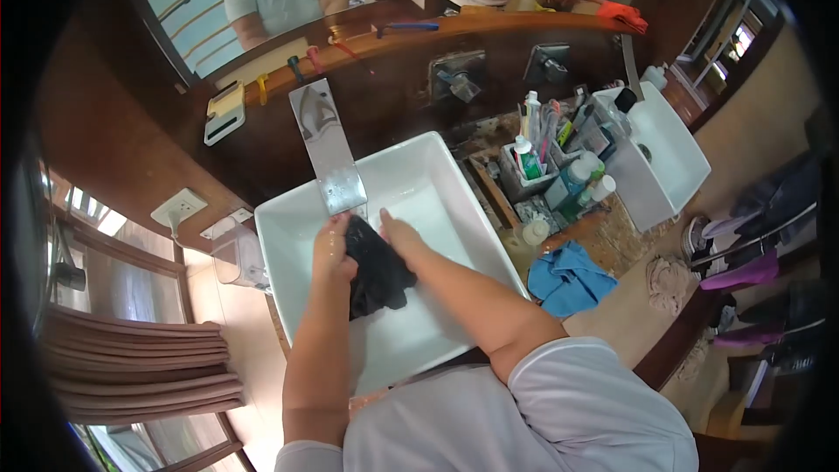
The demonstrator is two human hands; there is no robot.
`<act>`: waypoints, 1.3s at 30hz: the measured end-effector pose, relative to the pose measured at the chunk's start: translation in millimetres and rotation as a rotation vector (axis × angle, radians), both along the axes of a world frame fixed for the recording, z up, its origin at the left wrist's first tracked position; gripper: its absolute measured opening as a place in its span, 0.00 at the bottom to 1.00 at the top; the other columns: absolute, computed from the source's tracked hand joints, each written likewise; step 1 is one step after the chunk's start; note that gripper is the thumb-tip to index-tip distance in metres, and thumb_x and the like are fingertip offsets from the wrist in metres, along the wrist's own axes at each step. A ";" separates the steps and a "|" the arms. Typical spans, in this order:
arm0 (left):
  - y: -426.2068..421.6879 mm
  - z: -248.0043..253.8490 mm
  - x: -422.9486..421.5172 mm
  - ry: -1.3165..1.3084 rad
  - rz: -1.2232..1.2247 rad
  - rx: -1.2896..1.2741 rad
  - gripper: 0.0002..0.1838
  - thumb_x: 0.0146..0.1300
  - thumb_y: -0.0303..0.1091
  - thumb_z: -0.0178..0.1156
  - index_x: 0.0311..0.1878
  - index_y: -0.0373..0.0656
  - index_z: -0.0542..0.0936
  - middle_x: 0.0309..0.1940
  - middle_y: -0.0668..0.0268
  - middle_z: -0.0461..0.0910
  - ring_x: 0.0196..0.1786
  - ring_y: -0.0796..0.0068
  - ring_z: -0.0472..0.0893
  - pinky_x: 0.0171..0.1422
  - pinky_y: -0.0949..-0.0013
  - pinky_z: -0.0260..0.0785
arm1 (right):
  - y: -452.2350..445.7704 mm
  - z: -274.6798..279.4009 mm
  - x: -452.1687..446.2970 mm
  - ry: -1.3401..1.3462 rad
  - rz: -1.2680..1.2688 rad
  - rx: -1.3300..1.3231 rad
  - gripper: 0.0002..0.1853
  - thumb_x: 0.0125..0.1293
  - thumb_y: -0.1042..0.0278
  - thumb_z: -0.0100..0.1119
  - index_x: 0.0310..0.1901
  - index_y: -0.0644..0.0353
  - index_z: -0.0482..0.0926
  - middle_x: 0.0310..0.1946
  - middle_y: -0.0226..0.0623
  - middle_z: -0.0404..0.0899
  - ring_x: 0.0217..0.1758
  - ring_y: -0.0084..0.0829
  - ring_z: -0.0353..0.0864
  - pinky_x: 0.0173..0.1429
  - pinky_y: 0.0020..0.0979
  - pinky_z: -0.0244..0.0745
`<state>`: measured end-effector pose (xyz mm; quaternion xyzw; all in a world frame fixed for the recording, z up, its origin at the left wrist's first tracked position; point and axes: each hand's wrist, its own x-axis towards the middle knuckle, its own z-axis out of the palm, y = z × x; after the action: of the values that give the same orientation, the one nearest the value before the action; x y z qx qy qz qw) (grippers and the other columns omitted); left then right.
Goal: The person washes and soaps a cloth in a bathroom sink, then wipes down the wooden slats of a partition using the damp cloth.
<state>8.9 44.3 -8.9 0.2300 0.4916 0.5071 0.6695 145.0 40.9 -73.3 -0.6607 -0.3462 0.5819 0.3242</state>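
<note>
The left hand (333,249) is gripping a black cloth (376,273) in the white sink (419,192), while the right hand (400,234) is meeting its edge, grip unclear.

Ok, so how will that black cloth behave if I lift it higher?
Likely floppy: the black cloth falls in soft folds from the left hand. Perhaps heavy for its size and slippery, as it's close to the metal spout and may be soaked.

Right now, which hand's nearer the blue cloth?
Right. The right hand is over the sink, left of the blue cloth; the left hand is farther left, holding the black cloth.
</note>
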 end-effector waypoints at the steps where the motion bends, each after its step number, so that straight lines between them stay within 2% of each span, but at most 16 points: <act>1: 1.3 1.3 -5.2 -0.087 0.038 -0.003 0.09 0.65 0.33 0.52 0.45 0.40 0.74 0.33 0.65 0.76 0.36 0.72 0.77 0.41 0.67 0.71 | -7.6 13.6 -7.3 0.091 -0.031 0.021 0.24 0.68 0.46 0.42 0.37 0.63 0.74 0.30 0.39 0.77 0.35 0.32 0.76 0.41 0.35 0.69; 5: 8.9 -54.0 -27.1 -0.053 0.359 -0.098 0.15 0.68 0.45 0.48 0.42 0.41 0.72 0.38 0.62 0.75 0.40 0.67 0.77 0.45 0.60 0.72 | -31.9 74.6 -52.6 -0.110 0.081 0.530 0.24 0.67 0.46 0.44 0.34 0.62 0.77 0.32 0.46 0.79 0.35 0.40 0.78 0.42 0.38 0.71; 6: -6.7 -76.7 -30.7 -0.353 0.006 0.131 0.17 0.67 0.48 0.48 0.41 0.41 0.72 0.37 0.63 0.75 0.39 0.67 0.77 0.44 0.60 0.72 | -40.8 89.1 -60.2 -0.127 0.153 0.573 0.23 0.67 0.47 0.45 0.32 0.62 0.77 0.31 0.48 0.79 0.34 0.44 0.79 0.41 0.39 0.72; 8: -7.3 -77.0 -19.6 -0.321 0.022 0.109 0.18 0.67 0.48 0.48 0.42 0.41 0.72 0.37 0.63 0.76 0.39 0.67 0.77 0.44 0.61 0.72 | -56.5 79.5 -64.1 -0.448 0.317 0.817 0.22 0.65 0.47 0.47 0.32 0.61 0.76 0.31 0.49 0.79 0.34 0.47 0.78 0.40 0.39 0.72; 12: -20.7 -44.9 13.3 -0.216 0.030 -0.013 0.18 0.67 0.49 0.48 0.43 0.41 0.72 0.36 0.64 0.76 0.38 0.68 0.77 0.42 0.64 0.72 | -20.5 81.7 -25.2 -0.455 0.182 0.580 0.16 0.61 0.51 0.50 0.31 0.56 0.78 0.32 0.51 0.79 0.38 0.49 0.79 0.43 0.46 0.72; 15: -25.8 -5.5 21.6 -0.003 -0.083 -0.148 0.22 0.65 0.52 0.49 0.47 0.41 0.72 0.36 0.64 0.76 0.36 0.68 0.77 0.41 0.66 0.72 | -22.3 47.8 -36.7 -0.487 0.253 0.771 0.17 0.61 0.50 0.51 0.28 0.55 0.77 0.27 0.47 0.79 0.30 0.47 0.79 0.35 0.44 0.72; 18: -14.7 -72.4 8.2 -0.603 -0.140 0.327 0.22 0.66 0.50 0.48 0.50 0.40 0.71 0.38 0.63 0.76 0.38 0.67 0.77 0.43 0.65 0.73 | -22.3 48.8 -39.6 -0.467 0.305 0.806 0.16 0.61 0.51 0.50 0.32 0.55 0.78 0.30 0.47 0.79 0.34 0.47 0.79 0.39 0.44 0.72; 20: -9.2 -76.0 5.1 -0.614 -0.166 0.251 0.22 0.66 0.49 0.48 0.52 0.40 0.70 0.40 0.63 0.76 0.41 0.66 0.77 0.47 0.61 0.72 | -19.0 52.2 -38.5 -0.467 0.296 0.749 0.16 0.62 0.52 0.49 0.35 0.56 0.78 0.33 0.47 0.80 0.38 0.46 0.79 0.43 0.44 0.72; 22: -20.9 22.9 22.2 -0.227 -0.147 -0.204 0.21 0.68 0.48 0.47 0.52 0.40 0.70 0.43 0.63 0.75 0.46 0.65 0.76 0.54 0.57 0.69 | 5.5 35.1 -9.9 -0.410 0.088 0.465 0.19 0.62 0.49 0.51 0.37 0.58 0.78 0.32 0.48 0.80 0.36 0.46 0.79 0.41 0.40 0.72; 25: 6.1 -18.9 -2.4 -0.323 0.069 -0.017 0.18 0.69 0.46 0.47 0.51 0.41 0.71 0.44 0.61 0.75 0.51 0.66 0.74 0.60 0.59 0.65 | 12.2 26.7 29.9 -0.071 0.425 0.469 0.24 0.57 0.43 0.59 0.34 0.62 0.79 0.28 0.42 0.81 0.35 0.33 0.81 0.41 0.33 0.72; 28: 6.4 -18.9 -5.7 -0.317 0.152 -0.014 0.14 0.70 0.41 0.45 0.50 0.43 0.70 0.46 0.61 0.74 0.52 0.67 0.74 0.59 0.61 0.66 | 15.4 37.7 52.8 -0.277 0.789 0.442 0.21 0.60 0.49 0.59 0.41 0.62 0.78 0.29 0.30 0.80 0.31 0.24 0.77 0.36 0.29 0.72; 29: 6.0 -41.3 -1.4 -0.245 0.158 -0.017 0.14 0.70 0.41 0.44 0.50 0.43 0.70 0.46 0.62 0.74 0.52 0.67 0.73 0.59 0.61 0.66 | 6.4 44.3 47.0 0.110 0.464 0.333 0.18 0.59 0.53 0.61 0.40 0.62 0.79 0.29 0.31 0.80 0.30 0.23 0.77 0.36 0.28 0.72; 32: -12.9 -81.3 19.4 -0.004 0.050 0.017 0.16 0.70 0.44 0.43 0.50 0.43 0.71 0.45 0.63 0.74 0.50 0.67 0.75 0.55 0.62 0.69 | -6.5 56.5 -3.4 0.118 0.122 0.429 0.17 0.58 0.54 0.62 0.38 0.61 0.79 0.28 0.33 0.80 0.32 0.23 0.78 0.38 0.29 0.73; 33: -12.3 -91.1 18.1 -0.347 0.009 0.142 0.19 0.70 0.46 0.43 0.53 0.43 0.70 0.42 0.63 0.75 0.46 0.68 0.77 0.49 0.64 0.72 | -11.6 45.1 -23.8 -0.128 0.211 0.570 0.17 0.58 0.54 0.61 0.34 0.63 0.79 0.28 0.40 0.80 0.31 0.32 0.80 0.40 0.31 0.73; 36: -29.3 -34.3 24.4 -0.181 0.053 -0.176 0.21 0.69 0.47 0.45 0.55 0.42 0.70 0.41 0.64 0.76 0.42 0.69 0.78 0.43 0.66 0.73 | -12.4 39.7 -38.2 -0.362 0.068 0.828 0.19 0.59 0.52 0.58 0.32 0.65 0.76 0.27 0.54 0.76 0.31 0.52 0.74 0.40 0.37 0.71; 39: -21.9 -20.2 33.9 0.072 -0.073 -0.113 0.20 0.68 0.47 0.48 0.51 0.41 0.72 0.39 0.64 0.77 0.39 0.71 0.78 0.40 0.67 0.72 | 7.8 27.8 3.9 -0.280 0.070 0.357 0.29 0.59 0.39 0.53 0.28 0.65 0.73 0.28 0.53 0.77 0.35 0.47 0.78 0.40 0.39 0.72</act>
<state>42.7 22.5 -29.1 0.2277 0.5345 0.4454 0.6812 148.9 48.8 -45.5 -0.6548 -0.5077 0.4250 0.3645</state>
